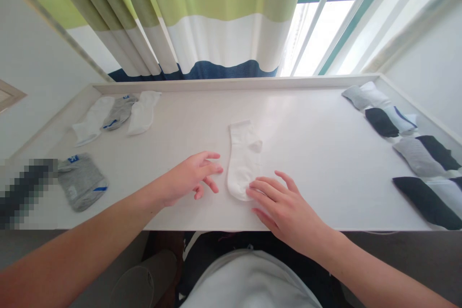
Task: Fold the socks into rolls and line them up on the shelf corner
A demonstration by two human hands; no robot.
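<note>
A white sock lies flat on the white tabletop, cuff pointing away from me and toe toward me. My left hand hovers just left of it, fingers spread, with nothing in it. On the other side, my right hand rests at the toe end, its fingertips on or just over the sock's lower right edge. Those fingers are stretched out and do not grip. Whether the sock is one layer or a stacked pair I cannot tell.
At the far left lie white socks and a grey sock; a larger grey sock with blue marks sits nearer. Folded black, grey and white socks line the right side. A raised rim runs along the back, below the curtain.
</note>
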